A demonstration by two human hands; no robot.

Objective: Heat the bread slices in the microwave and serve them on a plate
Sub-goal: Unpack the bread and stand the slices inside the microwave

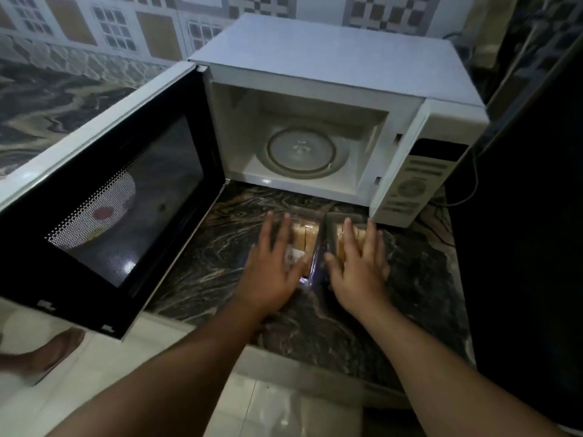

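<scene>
A clear plastic packet of sliced bread [303,239] lies on the dark marble counter [220,257] just in front of the white microwave [331,67]. The microwave's door [120,197] stands wide open to the left, and its glass turntable [301,151] is bare. My left hand [273,263] rests flat on the left half of the packet, fingers straight and spread. My right hand [359,263] lies flat on the right half in the same way. A dark fold of wrapper [320,247] runs between the two hands.
The open door juts out over the counter's left side and past its front edge. A tall black appliance [530,231] stands close on the right, with a cable beside the microwave's control panel [413,187]. Patterned tiles line the back wall. A foot [47,351] shows on the floor below left.
</scene>
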